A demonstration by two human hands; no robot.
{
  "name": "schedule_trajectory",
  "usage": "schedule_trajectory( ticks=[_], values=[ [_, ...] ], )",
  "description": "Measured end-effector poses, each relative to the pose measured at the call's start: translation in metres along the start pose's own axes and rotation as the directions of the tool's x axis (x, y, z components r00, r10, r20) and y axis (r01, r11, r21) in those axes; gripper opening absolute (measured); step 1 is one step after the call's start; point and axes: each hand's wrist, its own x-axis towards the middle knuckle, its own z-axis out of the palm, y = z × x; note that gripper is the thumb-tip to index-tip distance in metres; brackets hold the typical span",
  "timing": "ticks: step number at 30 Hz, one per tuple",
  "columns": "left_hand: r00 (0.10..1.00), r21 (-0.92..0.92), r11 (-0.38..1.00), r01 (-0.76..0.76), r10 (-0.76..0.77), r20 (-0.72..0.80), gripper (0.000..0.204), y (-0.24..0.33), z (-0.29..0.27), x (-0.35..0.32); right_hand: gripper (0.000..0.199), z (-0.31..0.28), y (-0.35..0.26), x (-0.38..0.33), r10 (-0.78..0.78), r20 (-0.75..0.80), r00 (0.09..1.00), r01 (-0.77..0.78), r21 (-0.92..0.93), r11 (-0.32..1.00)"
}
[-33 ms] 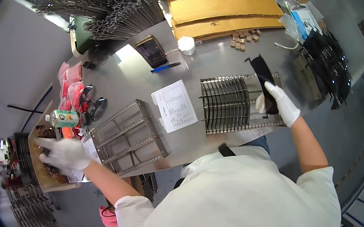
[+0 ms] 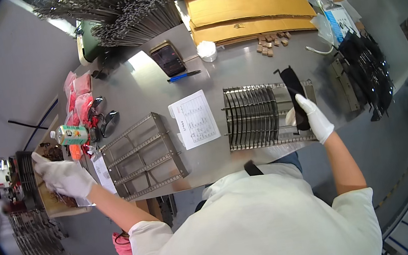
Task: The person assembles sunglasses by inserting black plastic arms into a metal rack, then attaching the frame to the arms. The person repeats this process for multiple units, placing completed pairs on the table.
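My right hand (image 2: pixel 315 119), in a white glove, grips a black curved strip (image 2: pixel 294 92) held upright over the right end of a metal rack (image 2: pixel 273 141). Several dark curved strips (image 2: pixel 251 116) stand in a row in that rack's left part. To the far left, my gloved left hand (image 2: pixel 66 177) hovers over a cardboard box (image 2: pixel 48 199) of brown and dark small parts, its fingers stretched out and slightly blurred. Nothing shows in them. Beside this hand lies a slotted metal rack (image 2: pixel 164 156) without strips in it.
Between the racks lies a printed sheet (image 2: pixel 196 120). A phone (image 2: pixel 168 60), a blue pen (image 2: pixel 184 76) and a white tub (image 2: pixel 207 51) are behind. A drink bottle (image 2: pixel 72 134) lies near my left hand. Glossy black pieces (image 2: pixel 366 72) are piled at right; cardboard sheets (image 2: pixel 250 8) lie at the back.
My left hand has shifted a little to the left over the box. The right hand and its black strip stay almost where they were.
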Motion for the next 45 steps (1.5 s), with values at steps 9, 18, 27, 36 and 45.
schedule_trajectory(
  ticks=[9,18,27,36,45],
  values=[
    [0.953,-0.128,0.990,-0.061,0.019,-0.301,0.043,-0.016,-0.006,0.049,0.059,0.028,0.033,0.026,0.304,0.040,0.952,-0.306,0.071,0.949],
    [0.784,0.444,0.866,0.230,0.106,-0.612,0.031,-0.065,-0.070,0.144,0.089,0.050,0.008,0.025,0.157,-0.124,0.980,-0.195,-0.756,0.625],
    [0.826,0.778,-0.341,0.528,0.417,-0.379,0.078,-0.106,-0.266,0.251,0.078,0.050,-0.029,0.021,-0.148,-0.199,0.969,-0.083,-0.821,0.564],
    [0.834,0.787,-0.299,0.540,0.314,-0.453,0.051,-0.124,-0.345,0.273,0.066,0.046,-0.017,0.016,-0.194,-0.323,0.926,-0.112,-0.728,0.676],
    [0.508,0.436,0.807,0.399,0.201,-0.838,0.029,-0.092,-0.273,0.208,0.060,0.032,-0.008,0.014,-0.282,-0.378,0.882,-0.036,-0.650,0.759]
  ],
)
